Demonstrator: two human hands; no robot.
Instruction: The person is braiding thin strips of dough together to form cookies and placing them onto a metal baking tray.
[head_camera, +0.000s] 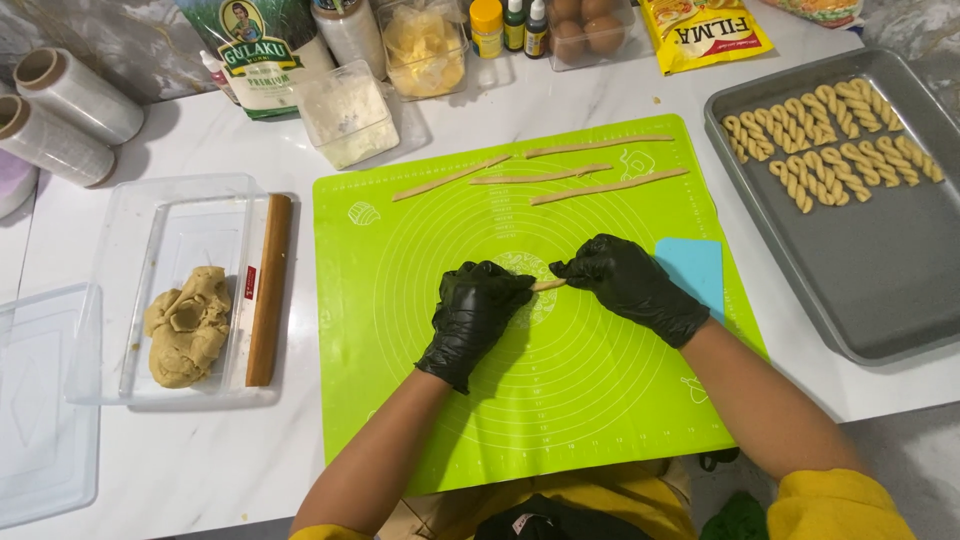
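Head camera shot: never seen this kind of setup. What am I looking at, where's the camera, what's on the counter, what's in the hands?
There is no machine here. A person wears a camera on the head, so the one picture looks down at their own two hands in black gloves.

The left hand and right hand together pinch a short dough strip over a green baking mat on a white counter.

Four longer dough strips lie at the mat's far edge, and a blue scraper at its right. The grey tray on the right holds twisted dough pieces. On the left, a clear box holds a dough lump and a wooden rolling pin. Ingredients stand along the back.
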